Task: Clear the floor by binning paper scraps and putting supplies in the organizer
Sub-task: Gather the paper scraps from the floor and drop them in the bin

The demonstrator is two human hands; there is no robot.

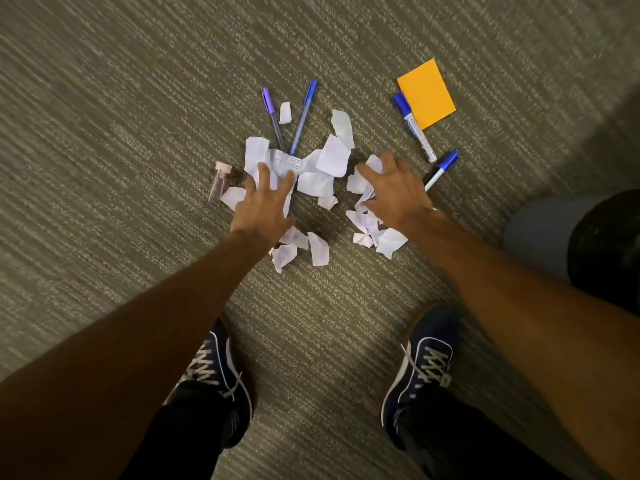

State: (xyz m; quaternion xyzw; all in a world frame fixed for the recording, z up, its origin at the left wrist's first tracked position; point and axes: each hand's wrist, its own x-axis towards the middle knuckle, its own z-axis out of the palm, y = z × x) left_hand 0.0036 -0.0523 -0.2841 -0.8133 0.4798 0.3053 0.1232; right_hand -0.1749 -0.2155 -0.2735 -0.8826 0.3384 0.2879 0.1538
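Left hand [266,206]: fingers spread wide, palm down, over the left part of a scatter of torn white paper scraps [322,174]; nothing gripped. Right hand [394,192]: fingers likewise splayed, over the right part of the same scatter; whether the fingertips touch paper cannot be told through the motion blur. Scraps: many irregular pieces lying loose on the grey-brown striped carpet floor [138,133], spread between and below both hands. Small clear vial with a pale pink cap [220,181]: lying on the carpet just left of the scraps, near the left hand. Purple-capped pen [273,119] and slim blue pen [303,117]: lying beyond the scraps, their near ends reaching under or against the paper. Blue-capped white marker [414,126]: lying beside an orange rectangular pad of sticky notes [427,93], touching its left edge. Second blue-capped marker [441,169]: lying just right of the right hand. Two dark blue laced trainers [420,368]: planted on the carpet nearer the camera, below dark trouser legs. Dark rounded object [609,244]: at the right edge, kind unclear.
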